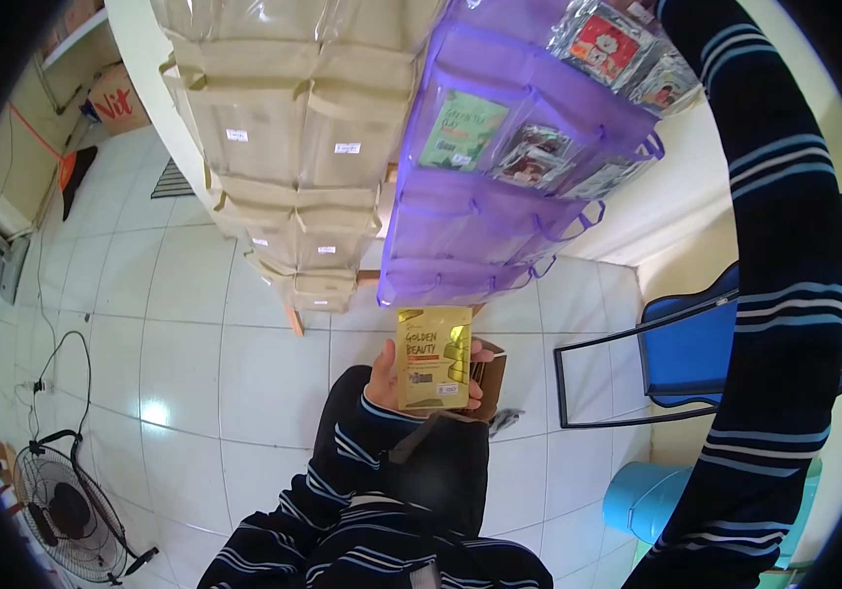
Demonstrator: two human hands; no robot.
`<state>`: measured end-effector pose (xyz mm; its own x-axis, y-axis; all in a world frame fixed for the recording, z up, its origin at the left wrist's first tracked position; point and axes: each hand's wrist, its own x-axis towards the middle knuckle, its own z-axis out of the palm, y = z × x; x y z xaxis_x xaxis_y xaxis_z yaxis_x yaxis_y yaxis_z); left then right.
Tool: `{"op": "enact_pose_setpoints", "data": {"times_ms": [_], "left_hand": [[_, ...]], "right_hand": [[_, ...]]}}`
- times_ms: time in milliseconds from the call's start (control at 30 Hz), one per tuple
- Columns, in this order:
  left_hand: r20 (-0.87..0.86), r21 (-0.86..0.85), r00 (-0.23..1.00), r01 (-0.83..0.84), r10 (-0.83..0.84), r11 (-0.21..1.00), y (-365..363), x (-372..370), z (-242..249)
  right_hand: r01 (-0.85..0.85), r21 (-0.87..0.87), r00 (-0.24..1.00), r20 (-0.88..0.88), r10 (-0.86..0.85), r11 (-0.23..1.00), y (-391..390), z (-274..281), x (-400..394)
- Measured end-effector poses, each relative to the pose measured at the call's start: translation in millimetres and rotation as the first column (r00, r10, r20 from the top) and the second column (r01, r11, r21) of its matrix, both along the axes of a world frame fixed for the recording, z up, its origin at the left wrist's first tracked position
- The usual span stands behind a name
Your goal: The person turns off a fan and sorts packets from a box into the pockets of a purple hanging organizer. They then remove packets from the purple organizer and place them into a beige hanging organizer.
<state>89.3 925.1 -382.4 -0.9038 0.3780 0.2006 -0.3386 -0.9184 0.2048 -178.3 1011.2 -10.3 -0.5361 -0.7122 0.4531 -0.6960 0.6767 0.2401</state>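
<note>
My left hand (pixel 382 378) is closed around a gold sheet-mask style packet (pixel 433 358) lettered "Golden Beauty". The thumb lies along its left edge, and fingertips show past its right edge. Behind the packet, an open brown cardboard box (pixel 495 381) shows partly, with thin items inside. My right arm (pixel 784 196) in a striped sleeve reaches up along the right side, and its hand is out of view past the top edge. Close to that sleeve, a purple hanging organizer (pixel 446 221) holds silver packets (pixel 536 157) and a green packet (pixel 460 131) in clear pockets.
A beige hanging organizer (pixel 249 108) with small labels hangs left of the purple one. On the right are a blue chair (pixel 686 344) with a black frame and a turquoise bucket (pixel 642 496). A black fan (pixel 68 506) and cables occupy the tiled floor (pixel 181 363) at left.
</note>
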Motion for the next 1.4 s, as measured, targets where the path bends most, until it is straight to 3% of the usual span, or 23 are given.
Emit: {"op": "enact_pose_setpoints", "data": {"times_ms": [133, 200, 267, 300, 333, 400, 433, 500, 600, 700, 767, 833, 900, 1033, 1100, 1200, 1300, 1367, 1400], "left_hand": [[0.006, 0.008, 0.999, 0.043, -0.043, 0.999, 0, 0, -4], [-0.012, 0.015, 0.997, 0.075, -0.075, 0.997, -2, -2, -5], [-0.038, 0.024, 0.992, 0.12, -0.119, 0.992, -1, 1, -7], [-0.029, -0.051, 0.988, 0.15, -0.152, 0.987, -1, 2, -8], [-0.026, -0.128, 0.983, 0.174, -0.179, 0.976, 0, 0, -7], [-0.023, -0.206, 0.992, 0.118, -0.125, 0.971, 6, 1, -8], [-0.062, -0.257, 0.975, 0.189, -0.212, 0.948, 6, 1, -16], [-0.101, -0.363, 0.95, 0.24, -0.294, 0.9, 6, 1, -17], [-0.098, -0.376, 0.979, 0.128, -0.176, 0.918, 7, 4, -21], [0.013, -0.508, 0.999, 0.05, -0.05, 0.86, -8, -5, -17], [0.117, -0.657, 0.988, 0.0, 0.102, 0.754, -14, -5, -12], [0.122, -0.721, 0.982, -0.012, 0.143, 0.693, -19, -2, -13], [0.116, -0.784, 0.976, -0.023, 0.183, 0.621, -26, 3, -15], [0.129, -0.782, 0.974, -0.017, 0.188, 0.624, -30, 12, -20], [0.151, -0.79, 0.971, 0.006, 0.185, 0.614, -29, 14, -21], [0.161, -0.805, 0.973, 0.032, 0.166, 0.592, -27, 13, -23], [0.105, -0.838, 0.981, 0.001, 0.16, 0.546, -25, 15, -26], [-0.055, -0.935, 0.979, -0.12, 0.197, 0.333, -19, 17, -28], [-0.044, -0.936, 0.98, -0.108, 0.194, 0.334, -15, 18, -34]], "right_hand": [[-0.205, -0.327, 0.972, -0.18, 0.152, 0.923, 22, -11, 66], [-0.235, -0.47, 0.97, -0.166, 0.176, 0.851, 36, -43, 116], [-0.094, -0.549, 0.987, 0.059, 0.151, 0.831, 46, -94, 150], [0.019, -0.534, 0.968, 0.222, 0.119, 0.845, 54, -119, 156], [0.13, -0.468, 0.891, 0.441, 0.104, 0.874, 61, -159, 172], [0.197, -0.261, 0.623, 0.778, 0.085, 0.945, 63, -224, 193], [0.098, -0.226, 0.424, 0.89, 0.165, 0.969, 64, -248, 196], [0.133, -0.251, 0.213, 0.952, 0.22, 0.959, 68, -286, 205], [0.159, -0.327, 0.335, 0.905, 0.261, 0.932, 70, -286, 201], [0.295, -0.624, 0.555, 0.728, 0.402, 0.723, 69, -291, 167], [0.19, -0.627, 0.771, 0.572, 0.28, 0.756, 52, -267, 133], [-0.07, -0.717, 0.904, 0.249, 0.349, 0.693, 31, -272, 92], [0.049, -0.583, 0.904, 0.37, 0.212, 0.811, 14, -272, 73], [0.025, -0.451, 0.918, 0.363, 0.158, 0.892, -9, -300, 54], [0.034, -0.396, 0.875, 0.455, 0.164, 0.918, -13, -317, 49], [0.086, -0.393, 0.87, 0.478, 0.123, 0.916, -13, -318, 61], [0.119, -0.467, 0.915, 0.393, 0.085, 0.876, -1, -312, 79], [0.104, -0.588, 0.945, 0.31, 0.105, 0.802, 13, -314, 91], [0.113, -0.586, 0.942, 0.32, 0.102, 0.802, 24, -319, 99]]}}
